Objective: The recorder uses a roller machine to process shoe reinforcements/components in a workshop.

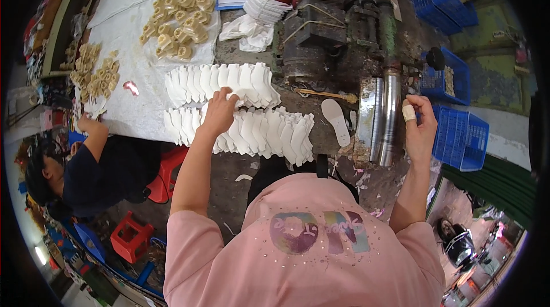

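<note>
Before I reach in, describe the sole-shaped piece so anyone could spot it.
Find the shiny steel rollers left of the right hand. Further left, on the bench, lies a flat white sole-shaped piece. It's single and long, while the curved white pieces are packed in two rows.

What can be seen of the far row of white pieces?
The far row is many thin, curved white pieces, overlapping like fanned cards; their material is unclear. It runs left to right, its left end on white cloth, its right end over darker table, just beyond the near row. The left hand is at its near edge, apparently touching it.
</note>
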A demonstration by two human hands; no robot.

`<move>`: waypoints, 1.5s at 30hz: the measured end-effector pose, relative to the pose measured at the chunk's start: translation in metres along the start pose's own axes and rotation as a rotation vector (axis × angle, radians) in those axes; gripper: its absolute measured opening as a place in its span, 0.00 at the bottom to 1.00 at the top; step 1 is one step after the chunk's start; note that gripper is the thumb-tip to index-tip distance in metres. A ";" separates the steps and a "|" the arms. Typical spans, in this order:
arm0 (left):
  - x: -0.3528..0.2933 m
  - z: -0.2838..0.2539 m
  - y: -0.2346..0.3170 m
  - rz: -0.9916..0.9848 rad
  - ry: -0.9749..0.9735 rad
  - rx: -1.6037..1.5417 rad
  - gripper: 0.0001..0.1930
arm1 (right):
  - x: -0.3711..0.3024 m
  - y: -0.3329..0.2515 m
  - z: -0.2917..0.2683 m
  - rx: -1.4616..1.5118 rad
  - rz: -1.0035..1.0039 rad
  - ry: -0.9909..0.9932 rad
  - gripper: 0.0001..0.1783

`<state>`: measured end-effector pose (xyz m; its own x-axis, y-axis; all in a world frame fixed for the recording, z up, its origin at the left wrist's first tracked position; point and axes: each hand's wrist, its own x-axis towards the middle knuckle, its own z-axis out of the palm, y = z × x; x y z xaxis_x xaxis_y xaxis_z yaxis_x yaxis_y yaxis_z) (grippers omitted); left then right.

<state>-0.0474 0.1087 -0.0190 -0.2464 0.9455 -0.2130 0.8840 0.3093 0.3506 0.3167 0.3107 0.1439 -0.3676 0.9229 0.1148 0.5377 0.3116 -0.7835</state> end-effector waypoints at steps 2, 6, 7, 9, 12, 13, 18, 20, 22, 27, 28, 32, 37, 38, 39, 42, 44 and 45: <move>0.004 -0.011 0.011 -0.023 -0.016 -0.083 0.20 | -0.003 -0.004 0.000 0.044 0.007 0.048 0.09; 0.006 -0.057 0.073 -0.031 0.061 -0.995 0.14 | -0.011 -0.032 0.017 0.082 -0.107 -0.044 0.10; 0.004 -0.062 0.095 -0.099 0.001 -1.360 0.14 | -0.014 -0.037 0.026 0.115 -0.138 -0.118 0.11; 0.004 -0.060 0.141 0.055 0.020 -1.641 0.15 | -0.017 -0.051 0.051 0.085 -0.332 -0.173 0.14; -0.002 -0.068 0.202 0.249 -0.063 -1.906 0.20 | -0.033 -0.068 0.077 0.023 -0.393 -0.104 0.14; -0.002 -0.064 0.216 0.310 -0.063 -1.963 0.22 | -0.038 -0.068 0.084 0.046 -0.389 -0.056 0.13; -0.005 -0.056 0.256 0.230 0.155 -1.941 0.19 | -0.045 -0.053 0.080 0.030 -0.409 0.112 0.11; -0.007 -0.052 0.265 0.225 0.202 -1.831 0.19 | -0.047 -0.047 0.077 0.056 -0.428 0.167 0.07; -0.008 -0.049 0.270 0.198 0.279 -1.603 0.18 | -0.048 -0.045 0.070 0.098 -0.393 0.133 0.06; 0.000 -0.055 0.268 0.138 0.127 -1.580 0.14 | -0.047 -0.033 0.033 0.509 -0.158 -0.010 0.04; 0.006 -0.054 0.254 -0.011 0.091 -1.592 0.12 | -0.040 -0.029 0.018 0.554 -0.075 0.036 0.03; 0.003 -0.048 0.237 -0.112 0.065 -1.297 0.08 | 0.001 0.011 -0.051 0.008 0.088 -0.056 0.01; -0.004 -0.019 0.272 0.340 0.161 -0.621 0.28 | -0.005 0.029 -0.024 -0.364 -0.232 -0.328 0.06; -0.006 -0.021 0.279 0.307 0.135 -0.553 0.29 | -0.004 0.036 -0.020 -0.300 -0.220 -0.333 0.06; -0.005 -0.024 0.281 0.327 0.163 -0.510 0.30 | -0.003 0.036 -0.020 -0.288 -0.231 -0.345 0.06; -0.005 -0.032 0.270 0.268 0.157 -0.575 0.26 | -0.001 0.030 -0.018 -0.164 -0.131 -0.082 0.06; 0.000 -0.032 0.246 0.305 0.099 -0.880 0.22 | -0.003 0.018 -0.019 -0.043 -0.055 -0.080 0.05; 0.003 -0.032 0.231 0.281 0.114 -0.869 0.22 | -0.005 0.013 -0.018 -0.012 -0.028 -0.070 0.05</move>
<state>0.1429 0.1863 0.0907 -0.1467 0.9874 0.0588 0.3193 -0.0090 0.9476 0.3391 0.3145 0.1446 -0.4348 0.8957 0.0931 0.5352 0.3402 -0.7732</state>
